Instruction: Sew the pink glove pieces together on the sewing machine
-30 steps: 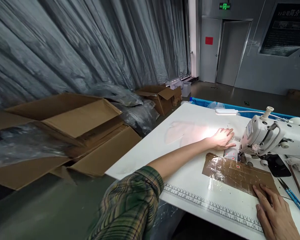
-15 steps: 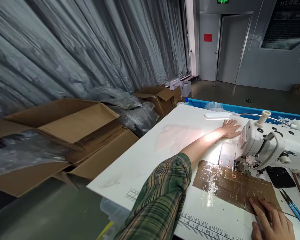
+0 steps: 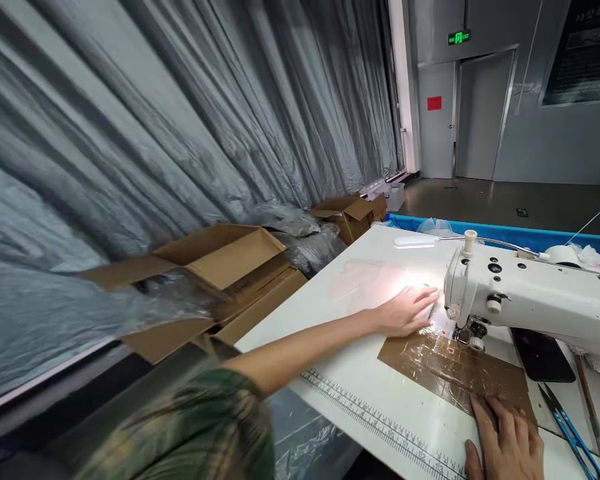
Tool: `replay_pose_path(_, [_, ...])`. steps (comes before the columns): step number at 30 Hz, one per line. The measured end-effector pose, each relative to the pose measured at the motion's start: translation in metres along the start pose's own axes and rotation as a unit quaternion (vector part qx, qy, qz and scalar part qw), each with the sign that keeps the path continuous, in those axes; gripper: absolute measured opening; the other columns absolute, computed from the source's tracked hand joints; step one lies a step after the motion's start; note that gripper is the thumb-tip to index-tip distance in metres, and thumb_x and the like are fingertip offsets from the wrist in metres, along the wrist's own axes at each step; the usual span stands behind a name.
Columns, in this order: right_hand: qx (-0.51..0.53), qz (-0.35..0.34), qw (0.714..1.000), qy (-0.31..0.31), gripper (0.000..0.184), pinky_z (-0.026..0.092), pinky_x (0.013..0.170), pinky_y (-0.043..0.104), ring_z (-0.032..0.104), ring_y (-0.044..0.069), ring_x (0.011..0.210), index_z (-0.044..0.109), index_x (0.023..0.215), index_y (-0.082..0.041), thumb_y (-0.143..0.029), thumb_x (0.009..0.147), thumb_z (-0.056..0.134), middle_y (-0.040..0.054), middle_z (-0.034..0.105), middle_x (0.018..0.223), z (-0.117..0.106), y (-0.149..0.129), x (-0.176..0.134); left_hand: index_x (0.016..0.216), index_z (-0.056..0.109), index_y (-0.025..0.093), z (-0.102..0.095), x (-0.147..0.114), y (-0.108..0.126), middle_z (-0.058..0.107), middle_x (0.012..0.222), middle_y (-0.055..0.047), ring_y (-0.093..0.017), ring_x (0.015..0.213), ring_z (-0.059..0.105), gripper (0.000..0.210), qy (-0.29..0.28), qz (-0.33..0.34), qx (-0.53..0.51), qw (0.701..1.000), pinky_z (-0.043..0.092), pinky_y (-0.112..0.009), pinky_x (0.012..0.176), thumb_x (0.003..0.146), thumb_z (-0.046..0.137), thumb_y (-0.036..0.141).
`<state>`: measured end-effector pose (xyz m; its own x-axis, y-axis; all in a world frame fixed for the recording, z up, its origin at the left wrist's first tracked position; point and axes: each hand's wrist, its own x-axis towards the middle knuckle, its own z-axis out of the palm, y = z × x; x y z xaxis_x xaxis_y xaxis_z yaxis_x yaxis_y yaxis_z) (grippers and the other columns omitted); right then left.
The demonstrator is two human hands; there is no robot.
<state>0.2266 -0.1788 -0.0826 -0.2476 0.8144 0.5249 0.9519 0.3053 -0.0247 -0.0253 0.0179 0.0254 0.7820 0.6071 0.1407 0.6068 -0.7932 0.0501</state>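
A white sewing machine [image 3: 525,283] stands on the white table [image 3: 290,333], its needle area over the far edge of a brown sheet covered in shiny clear tape [image 3: 445,370]. My left hand [image 3: 405,311] reaches across the table, fingers stretched toward the machine head, close to the lit plate; nothing shows in its grasp. My right hand [image 3: 507,437] rests with spread fingers, the tips on the near right part of the brown sheet. Small red marks lie near the needle. What is directly under the presser foot is too small to make out.
Right of the sheet lie a black phone [image 3: 543,355], blue-handled scissors [image 3: 570,430] and a thin brown stick [image 3: 591,407]. A white lamp [image 3: 416,241] reaches over the table's back. Open cardboard boxes [image 3: 235,260] stand on the left. A ruler scale [image 3: 370,417] runs along the front edge.
My left hand has drawn back from the table's far part to beside the needle area. My right hand stays on the sheet. The view has tilted up and shifted left.
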Motion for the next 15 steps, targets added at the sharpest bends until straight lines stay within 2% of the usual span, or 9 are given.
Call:
replay_pose_path(3, [0.032,-0.012,0.999,0.010,0.044,0.046,0.096,0.060,0.062,0.038,0.114,0.064,0.130,-0.021,-0.030,0.092,0.043,0.0171,0.070,0.119,-0.002,-0.003,0.004,0.158,0.023,0.025,-0.003,-0.078,0.020,0.042,0.156,-0.018,-0.033,0.137,0.048,0.069,-0.005,0.020,-0.070,0.997,0.038,-0.051,0.115,0.100,0.040,0.058])
replay_pose_path(6, [0.039,-0.020,0.999,0.013,0.043,0.045,0.098,0.061,0.060,0.038,0.118,0.063,0.130,-0.020,-0.030,0.093,0.042,0.0167,0.069,0.120,-0.007,-0.005,0.008,0.162,0.008,0.029,0.001,-0.129,0.037,0.035,0.161,-0.016,-0.033,0.144,0.041,0.074,-0.002,-0.038,-0.081,0.996,0.035,-0.053,0.118,0.101,0.042,0.054])
replay_pose_path(8, [0.033,-0.033,0.999,0.015,0.043,0.045,0.099,0.060,0.059,0.037,0.120,0.061,0.130,-0.019,-0.030,0.094,0.041,0.0168,0.069,0.121,-0.010,-0.001,0.010,0.162,0.010,0.029,0.005,-0.144,0.045,0.034,0.162,-0.015,-0.033,0.146,0.039,0.071,-0.006,-0.082,-0.083,0.993,0.035,-0.053,0.119,0.102,0.041,0.051])
replay_pose_path(10, [0.026,-0.068,0.997,0.021,0.043,0.045,0.098,0.059,0.060,0.037,0.118,0.059,0.132,-0.017,-0.031,0.095,0.043,0.0176,0.068,0.121,-0.011,0.005,0.010,0.161,0.016,0.027,0.007,-0.146,0.050,0.035,0.162,-0.014,-0.032,0.147,0.038,0.067,-0.014,-0.107,-0.091,0.990,0.033,-0.053,0.120,0.103,0.041,0.048])
replay_pose_path(13, [0.018,-0.115,0.993,0.028,0.045,0.048,0.095,0.056,0.062,0.035,0.115,0.055,0.136,-0.017,-0.031,0.095,0.045,0.0174,0.068,0.122,-0.009,0.016,0.010,0.157,0.027,0.024,0.009,-0.141,0.052,0.038,0.160,-0.016,-0.033,0.145,0.041,0.063,-0.005,-0.117,-0.105,0.988,0.034,-0.055,0.119,0.101,0.044,0.045])
replay_pose_path(15, [0.017,-0.114,0.993,0.029,0.045,0.049,0.094,0.056,0.063,0.035,0.114,0.055,0.137,-0.021,-0.032,0.095,0.044,0.0158,0.068,0.122,-0.005,0.017,0.008,0.155,0.030,0.022,0.010,-0.138,0.051,0.042,0.157,-0.018,-0.033,0.142,0.043,0.061,0.010,-0.109,-0.108,0.988,0.036,-0.056,0.116,0.100,0.045,0.045])
